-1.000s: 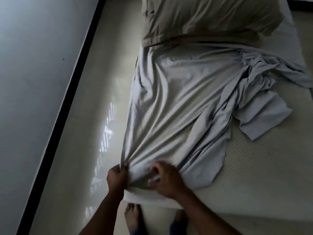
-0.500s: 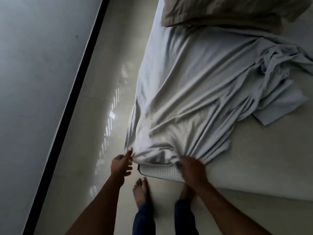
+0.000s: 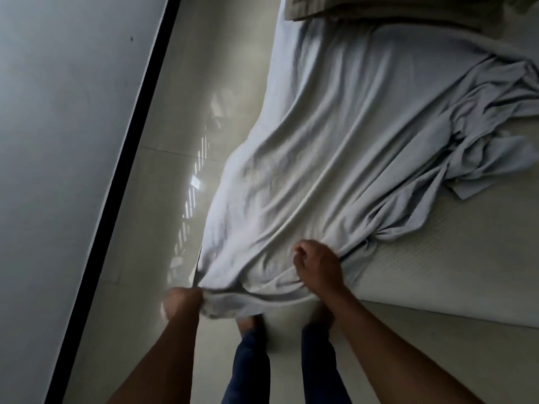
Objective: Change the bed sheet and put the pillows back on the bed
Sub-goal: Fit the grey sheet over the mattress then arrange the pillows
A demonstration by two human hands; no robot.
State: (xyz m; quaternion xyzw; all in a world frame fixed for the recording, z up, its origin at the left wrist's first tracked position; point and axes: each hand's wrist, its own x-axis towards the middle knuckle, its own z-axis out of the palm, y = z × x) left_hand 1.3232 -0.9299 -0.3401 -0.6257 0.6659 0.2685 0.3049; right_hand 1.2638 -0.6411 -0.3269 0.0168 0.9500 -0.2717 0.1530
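The mattress point(image 3: 455, 258) carries everything here: a pale grey-blue bed sheet point(image 3: 335, 170) lies rumpled across its near-left part, and at the far end, well beyond both hands, a beige pillow point(image 3: 379, 10) rests on top of the sheet's upper edge. To the right of the hands the mattress surface is bare and textured, with a bunched, twisted heap of the sheet lying further up and to the right of it.

The left hand point(image 3: 180, 301) is at the near-left corner of the mattress, blurred with motion; its fingers are curled tight around a gathered fold of the sheet's corner, and the cloth hangs in a loose pouch just to the right of that fist, over the mattress edge. The right hand point(image 3: 318, 265) sits on top of the mattress, a little further up and to the right of the left — fingers bent in, knuckles up, closed on a pinch of the sheet where several folds converge. Long creases fan away from both grips toward the pillow.

Directly below the hands, the person's bare feet point(image 3: 248, 323) and dark blue trouser legs point(image 3: 248, 368) stand on the glossy pale floor point(image 3: 175, 141), just beside the mattress foot. Left of the left hand, across the floor, a black skirting strip point(image 3: 116, 199) runs along the grey wall point(image 3: 58, 141).
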